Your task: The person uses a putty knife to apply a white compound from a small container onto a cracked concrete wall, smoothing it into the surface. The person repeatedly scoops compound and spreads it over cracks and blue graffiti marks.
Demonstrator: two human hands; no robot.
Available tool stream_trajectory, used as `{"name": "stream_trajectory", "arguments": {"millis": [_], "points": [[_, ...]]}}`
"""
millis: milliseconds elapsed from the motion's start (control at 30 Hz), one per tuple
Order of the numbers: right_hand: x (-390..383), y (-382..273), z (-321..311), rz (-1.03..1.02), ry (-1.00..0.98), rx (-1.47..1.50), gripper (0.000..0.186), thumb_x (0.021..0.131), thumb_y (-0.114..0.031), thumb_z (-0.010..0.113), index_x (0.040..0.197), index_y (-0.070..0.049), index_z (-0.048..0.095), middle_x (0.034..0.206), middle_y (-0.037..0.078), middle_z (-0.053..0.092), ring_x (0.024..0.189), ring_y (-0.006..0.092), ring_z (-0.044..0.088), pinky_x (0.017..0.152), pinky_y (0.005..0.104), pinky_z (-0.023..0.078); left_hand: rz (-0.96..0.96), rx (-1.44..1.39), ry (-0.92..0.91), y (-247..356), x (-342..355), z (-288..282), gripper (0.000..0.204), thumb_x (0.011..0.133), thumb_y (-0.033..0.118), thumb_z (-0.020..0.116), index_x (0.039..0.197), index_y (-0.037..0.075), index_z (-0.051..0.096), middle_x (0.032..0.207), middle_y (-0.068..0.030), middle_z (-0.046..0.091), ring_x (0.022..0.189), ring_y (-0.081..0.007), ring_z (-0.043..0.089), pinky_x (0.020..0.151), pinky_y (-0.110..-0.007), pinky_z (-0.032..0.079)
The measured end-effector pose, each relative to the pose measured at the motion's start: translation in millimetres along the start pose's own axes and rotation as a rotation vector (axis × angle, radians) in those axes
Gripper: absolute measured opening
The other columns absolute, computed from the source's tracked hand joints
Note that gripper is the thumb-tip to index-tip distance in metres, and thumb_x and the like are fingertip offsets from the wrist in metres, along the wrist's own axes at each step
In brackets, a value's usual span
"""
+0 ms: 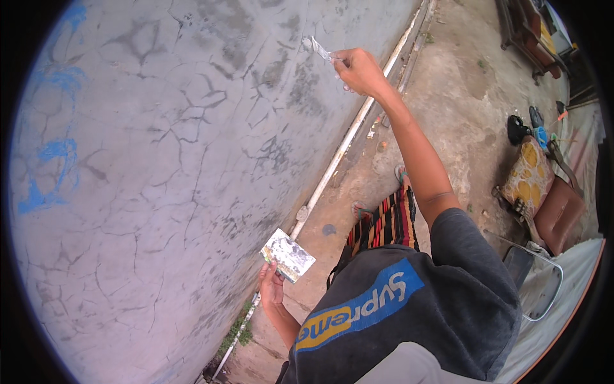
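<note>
My right hand is raised and closed on a small metal putty knife, whose blade touches the grey cracked wall. Lower down, my left hand grips a flat rectangular plate smeared with grey-white filler, held close to the wall near its base. My dark shirt and striped cloth show below the right arm.
A white pipe runs along the foot of the wall. Blue paint marks sit on the wall's left. On the dirt ground to the right stand a yellow-patterned cushion, a brown seat, shoes and a metal-framed chair.
</note>
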State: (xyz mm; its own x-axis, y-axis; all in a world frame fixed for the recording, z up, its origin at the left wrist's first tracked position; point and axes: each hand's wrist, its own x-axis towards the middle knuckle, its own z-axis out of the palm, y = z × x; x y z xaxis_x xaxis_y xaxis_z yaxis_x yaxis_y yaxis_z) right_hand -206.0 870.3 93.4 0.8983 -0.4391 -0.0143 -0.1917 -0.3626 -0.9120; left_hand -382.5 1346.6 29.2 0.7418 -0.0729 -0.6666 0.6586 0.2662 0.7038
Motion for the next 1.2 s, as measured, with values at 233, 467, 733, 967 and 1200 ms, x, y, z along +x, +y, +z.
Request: {"name": "stream_trajectory", "arguments": {"millis": [233,467,733,967,1200], "points": [[-16,-19,-9,-0.016,-0.005,0.018,0.031,0.090,-0.013,0.050,0.116,-0.002,0.063,0.058,0.004,0.050,0.045,0.0110,0.051,0.045,0.0289,0.042,0.015,0.013,0.039,-1,6,13,0.020,0.089,0.009,0.059,0.108,0.004,0.055,0.097,-0.0037,0.064,0.079,-0.0102,0.062,0.067,-0.025,0.053],[-28,-16,16,-0.074,0.232,0.006,0.034,0.091,-0.011,0.048,0.121,0.000,0.057,0.071,0.012,0.056,0.053,0.0164,0.051,0.053,0.0329,0.043,-0.005,0.089,-0.025,4,8,12,0.022,0.089,0.010,0.059,0.110,0.004,0.055,0.098,-0.0041,0.064,0.081,-0.0111,0.063,0.067,-0.025,0.053],[-9,-21,129,-0.206,0.531,0.269,0.043,0.090,-0.003,0.045,0.131,0.007,0.042,0.082,0.017,0.048,0.068,0.0248,0.049,0.066,0.0359,0.042,0.007,0.084,0.020,9,0,14,0.025,0.090,0.012,0.057,0.114,0.004,0.055,0.101,-0.0044,0.065,0.084,-0.0121,0.063,0.072,-0.028,0.053],[-39,-8,132,-0.239,0.324,0.334,0.040,0.092,-0.007,0.046,0.130,0.006,0.045,0.075,0.011,0.050,0.051,0.0169,0.047,0.048,0.0321,0.039,-0.019,0.083,-0.018,8,5,9,0.023,0.091,0.011,0.056,0.112,0.003,0.055,0.101,-0.0046,0.064,0.084,-0.0123,0.063,0.073,-0.028,0.053],[-24,9,24,-0.160,0.173,0.331,0.040,0.091,-0.015,0.047,0.129,-0.002,0.052,0.050,-0.002,0.041,0.042,0.0075,0.037,0.042,0.0279,0.034,-0.044,0.137,-0.089,16,9,12,0.028,0.091,0.011,0.055,0.117,0.003,0.052,0.108,-0.0039,0.061,0.093,-0.0126,0.060,0.078,-0.027,0.050]]}}
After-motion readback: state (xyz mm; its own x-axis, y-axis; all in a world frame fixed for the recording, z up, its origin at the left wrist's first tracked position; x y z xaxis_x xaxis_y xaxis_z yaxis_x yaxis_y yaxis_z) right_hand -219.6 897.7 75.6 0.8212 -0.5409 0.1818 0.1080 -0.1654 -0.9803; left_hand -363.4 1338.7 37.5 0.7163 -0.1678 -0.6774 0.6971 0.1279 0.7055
